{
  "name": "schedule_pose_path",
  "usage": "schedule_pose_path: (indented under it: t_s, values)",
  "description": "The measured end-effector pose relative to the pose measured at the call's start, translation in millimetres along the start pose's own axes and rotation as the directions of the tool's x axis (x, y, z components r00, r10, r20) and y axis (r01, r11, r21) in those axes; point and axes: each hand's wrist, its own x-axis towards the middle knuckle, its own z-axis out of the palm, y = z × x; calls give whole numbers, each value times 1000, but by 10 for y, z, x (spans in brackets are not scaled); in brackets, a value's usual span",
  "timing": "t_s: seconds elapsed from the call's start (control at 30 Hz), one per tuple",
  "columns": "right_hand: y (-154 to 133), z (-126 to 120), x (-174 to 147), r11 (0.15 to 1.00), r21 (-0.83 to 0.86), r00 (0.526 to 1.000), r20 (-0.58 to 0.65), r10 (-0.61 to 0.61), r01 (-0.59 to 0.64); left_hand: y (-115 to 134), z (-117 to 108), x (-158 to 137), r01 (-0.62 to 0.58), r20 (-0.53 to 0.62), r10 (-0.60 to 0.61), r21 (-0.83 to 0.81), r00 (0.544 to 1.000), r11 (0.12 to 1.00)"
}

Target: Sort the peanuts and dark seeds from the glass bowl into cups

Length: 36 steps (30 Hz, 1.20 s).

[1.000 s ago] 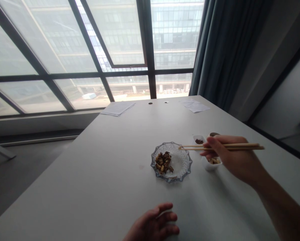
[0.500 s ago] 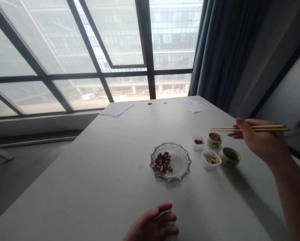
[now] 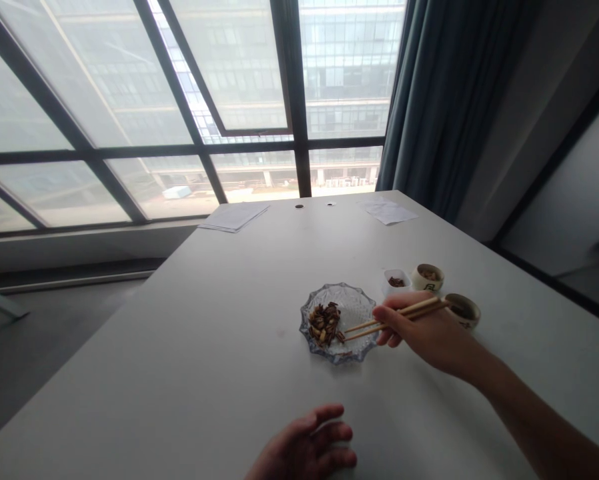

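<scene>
My right hand (image 3: 419, 327) grips a pair of wooden chopsticks (image 3: 397, 317). Their tips reach over a scalloped glass dish (image 3: 362, 307), beside a heap of brown and pale dried pieces (image 3: 324, 325) in its left half. Nothing can be made out between the tips. Near the table's front, my left hand (image 3: 309, 443) rests with fingers apart and holds nothing. Behind my right hand stand a small white cup (image 3: 396, 291) of dark reddish pieces, a round ceramic cup (image 3: 428, 285) with light brown pieces, and a second ceramic cup (image 3: 472, 313), partly covered by the hand.
The white table (image 3: 219, 347) runs back to a large framed window. White papers (image 3: 237, 217) lie at its far left, with another sheet (image 3: 389, 212) at the far right. A dark blue curtain (image 3: 429, 100) hangs behind the right corner.
My right hand has swung left and down with the chopsticks, from right of the cups to over the glass dish. It now hides the white cup of pale pieces. My left hand stays put.
</scene>
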Motion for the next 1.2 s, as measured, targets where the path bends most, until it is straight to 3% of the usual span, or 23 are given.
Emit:
schedule_pose_path:
  t_s: [0.17, 0.4, 0.8, 1.03, 1.2]
  values:
    - [-13, 110, -9, 1000, -20, 999, 27, -20, 21, -6, 15, 6, -4, -19, 5, 11, 1000, 1000]
    - [69, 168, 14, 995, -79, 995, -67, -69, 64, -15, 6, -12, -2, -11, 2, 11, 1000, 1000]
    - [-7, -118, -26, 999, -27, 962, -267, -52, 47, -24, 9, 0, -12, -21, 12, 2, 1000, 1000]
    - [-22, -75, 10, 998, -63, 994, -106, -37, 30, -21, -1, -3, -13, -9, 13, 4, 1000, 1000]
    - [-25, -96, 10, 999, -52, 985, -171, -3, -6, -35, -7, -1, -11, -18, 11, 0, 1000, 1000]
